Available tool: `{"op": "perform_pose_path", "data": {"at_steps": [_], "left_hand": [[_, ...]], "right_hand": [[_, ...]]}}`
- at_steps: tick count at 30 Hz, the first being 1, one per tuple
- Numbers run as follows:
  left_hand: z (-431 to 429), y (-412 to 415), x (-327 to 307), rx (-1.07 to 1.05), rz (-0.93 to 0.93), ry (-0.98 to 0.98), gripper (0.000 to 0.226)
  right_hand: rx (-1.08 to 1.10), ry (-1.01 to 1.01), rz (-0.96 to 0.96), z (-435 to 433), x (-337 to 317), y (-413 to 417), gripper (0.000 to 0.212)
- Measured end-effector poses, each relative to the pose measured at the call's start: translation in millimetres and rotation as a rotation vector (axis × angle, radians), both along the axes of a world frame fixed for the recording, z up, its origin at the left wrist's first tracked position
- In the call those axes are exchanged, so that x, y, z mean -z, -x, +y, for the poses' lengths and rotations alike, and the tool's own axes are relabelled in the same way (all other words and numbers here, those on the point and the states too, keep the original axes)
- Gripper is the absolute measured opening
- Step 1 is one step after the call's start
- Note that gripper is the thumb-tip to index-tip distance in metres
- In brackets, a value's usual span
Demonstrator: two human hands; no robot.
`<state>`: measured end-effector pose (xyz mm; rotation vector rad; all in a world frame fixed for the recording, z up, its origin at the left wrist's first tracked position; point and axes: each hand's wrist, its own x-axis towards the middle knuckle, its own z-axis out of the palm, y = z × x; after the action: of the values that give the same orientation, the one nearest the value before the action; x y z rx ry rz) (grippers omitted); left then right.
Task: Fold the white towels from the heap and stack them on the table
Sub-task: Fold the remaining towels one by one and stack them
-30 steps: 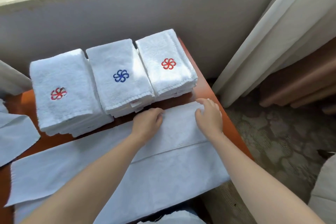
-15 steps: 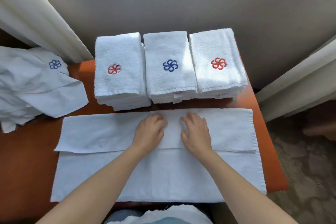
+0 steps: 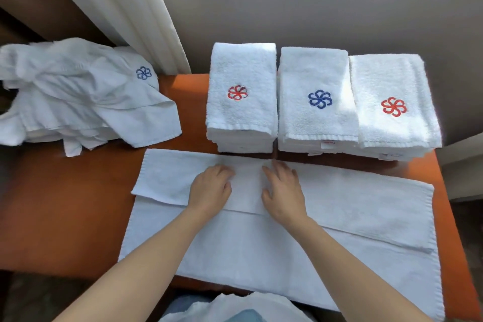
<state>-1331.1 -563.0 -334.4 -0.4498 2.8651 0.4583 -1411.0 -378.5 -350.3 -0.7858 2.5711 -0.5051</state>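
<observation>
A long white towel (image 3: 352,206) lies flat across the orange table (image 3: 65,217), its far long edge folded over toward me. My left hand (image 3: 210,188) and my right hand (image 3: 283,189) press flat on the folded flap near its middle, fingers straight, a small gap between them. Behind the towel stand three stacks of folded towels: the left stack (image 3: 241,94) with a red flower mark, the middle stack (image 3: 317,99) with a blue mark, the right stack (image 3: 392,104) with a red mark. A heap of unfolded white towels (image 3: 78,94) lies at the table's far left.
A pale curtain (image 3: 125,2) hangs behind the heap, and a grey wall (image 3: 313,8) runs behind the stacks. White cloth (image 3: 235,306) lies in my lap below the table's front edge. The table's right edge (image 3: 454,230) sits just past the towel's end.
The view has swung left, bringing the heap into sight. My hands slid from the towel's right part to its middle and now lie flat side by side on the flap.
</observation>
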Motion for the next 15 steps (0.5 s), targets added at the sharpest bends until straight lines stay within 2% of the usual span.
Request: {"op": "perform_pose_path", "data": {"at_steps": [5, 10, 15], "left_hand": [[-46, -7, 2, -0.049, 0.010, 0.027, 0.037], [-85, -10, 13, 0.166, -0.021, 0.008, 0.045], [-102, -19, 39, 0.335, -0.239, 0.125, 0.060]], "right_hand": [[-0.016, -0.048, -0.025, -42, 2, -18, 0.063], [0.056, -0.071, -0.059, -78, 3, -36, 0.066], [0.080, -0.219, -0.114, -81, 7, -44, 0.087]]}}
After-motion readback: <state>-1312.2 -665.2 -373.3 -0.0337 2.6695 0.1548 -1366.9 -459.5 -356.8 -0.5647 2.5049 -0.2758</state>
